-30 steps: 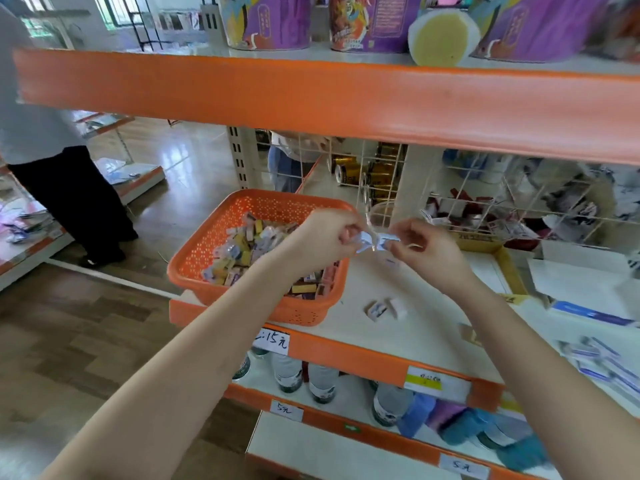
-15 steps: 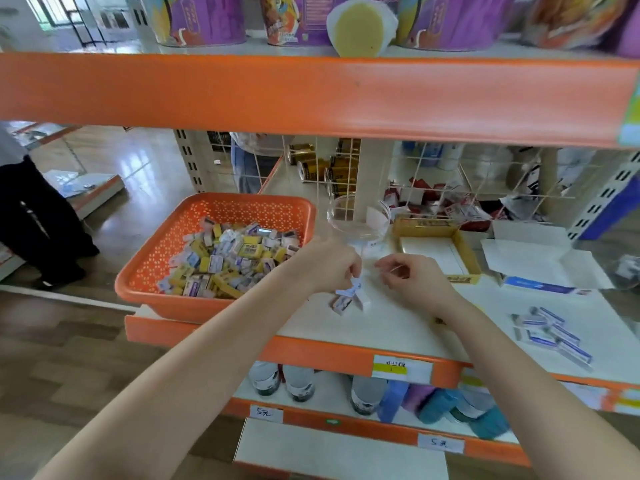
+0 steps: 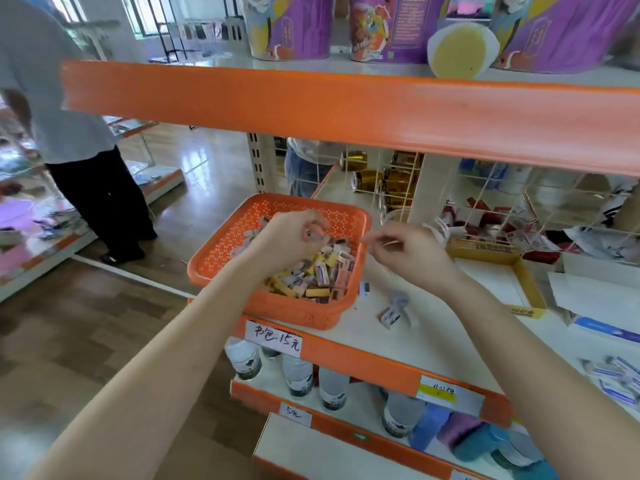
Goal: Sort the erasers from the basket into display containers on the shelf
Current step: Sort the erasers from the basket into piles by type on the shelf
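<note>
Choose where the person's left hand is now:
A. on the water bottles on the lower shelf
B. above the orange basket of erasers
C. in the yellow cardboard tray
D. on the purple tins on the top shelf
B: the left hand is above the orange basket, over the pile of erasers, with its fingers curled.

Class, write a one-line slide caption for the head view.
Left hand over orange basket of erasers; right hand beside it above shelf.

One orange basket [image 3: 214,258] is counted, erasers [image 3: 322,271] heaped beyond counting, one left hand [image 3: 291,233], one right hand [image 3: 405,251], three purple tubs [image 3: 287,26].
</note>
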`<state>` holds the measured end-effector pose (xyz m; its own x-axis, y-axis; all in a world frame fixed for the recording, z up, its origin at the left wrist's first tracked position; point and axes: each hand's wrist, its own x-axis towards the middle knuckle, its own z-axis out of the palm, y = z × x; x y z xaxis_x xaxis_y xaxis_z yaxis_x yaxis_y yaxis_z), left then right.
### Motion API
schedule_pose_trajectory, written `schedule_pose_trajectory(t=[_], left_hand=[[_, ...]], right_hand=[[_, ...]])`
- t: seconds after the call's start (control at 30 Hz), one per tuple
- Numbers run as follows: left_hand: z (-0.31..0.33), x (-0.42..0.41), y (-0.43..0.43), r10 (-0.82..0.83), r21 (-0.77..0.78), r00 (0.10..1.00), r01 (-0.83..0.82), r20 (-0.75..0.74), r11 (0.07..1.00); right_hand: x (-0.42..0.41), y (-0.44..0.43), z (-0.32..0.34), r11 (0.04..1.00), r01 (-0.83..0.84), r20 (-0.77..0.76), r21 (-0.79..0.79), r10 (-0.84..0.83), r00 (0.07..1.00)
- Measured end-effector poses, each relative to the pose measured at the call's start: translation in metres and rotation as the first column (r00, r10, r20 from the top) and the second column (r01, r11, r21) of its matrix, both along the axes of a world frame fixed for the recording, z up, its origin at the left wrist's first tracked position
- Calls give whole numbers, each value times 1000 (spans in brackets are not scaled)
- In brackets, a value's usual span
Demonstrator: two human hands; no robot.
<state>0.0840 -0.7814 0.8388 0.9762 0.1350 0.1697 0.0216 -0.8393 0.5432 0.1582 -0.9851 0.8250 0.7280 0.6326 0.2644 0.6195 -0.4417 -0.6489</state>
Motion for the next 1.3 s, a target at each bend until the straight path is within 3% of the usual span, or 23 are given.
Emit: schedule_pose_trajectory(t=[0.1, 0.2, 0.27, 0.5, 0.63, 0.73, 0.8, 0.97, 1.1, 1.3], left_hand=[[-10, -11, 13, -1, 24, 987, 5, -159, 1000], [-22, -17, 22, 14, 34, 969, -6, -247, 999], [-29, -19, 27, 34, 16, 963, -31, -266, 999], [-41, -19, 36, 107, -15, 965, -114, -240, 993], [-42, -18, 35, 91, 19, 935, -90, -343, 996], [-42, -17, 34, 75, 49, 914, -60, -399, 997], [-43, -15, 33, 73, 66, 902, -50, -426, 997], [-43, -11, 32, 90, 110, 875, -42, -476, 993], [-43, -10, 31, 108, 160, 873, -35, -475, 987], [-45, -4, 31, 98, 266, 851, 50, -516, 963]], right_hand=[[0, 26, 8, 961, -131, 23, -243, 141, 990], [5, 50, 9, 830, -169, 81, -532, 248, 965], [5, 63, 7, 752, -159, 85, -639, 275, 958], [-3, 86, 7, 572, -86, 69, -816, 245, 967], [-7, 92, -1, 508, -18, 142, -861, 276, 951], [-8, 90, -5, 574, 21, 197, -818, 246, 949], [-7, 85, -9, 681, 20, 228, -732, 216, 949], [-3, 66, -22, 952, -16, 217, -305, 86, 972], [-4, 63, -34, 1000, -11, 119, -29, 14, 993], [-6, 62, -37, 999, 10, 89, 48, -14, 996]])
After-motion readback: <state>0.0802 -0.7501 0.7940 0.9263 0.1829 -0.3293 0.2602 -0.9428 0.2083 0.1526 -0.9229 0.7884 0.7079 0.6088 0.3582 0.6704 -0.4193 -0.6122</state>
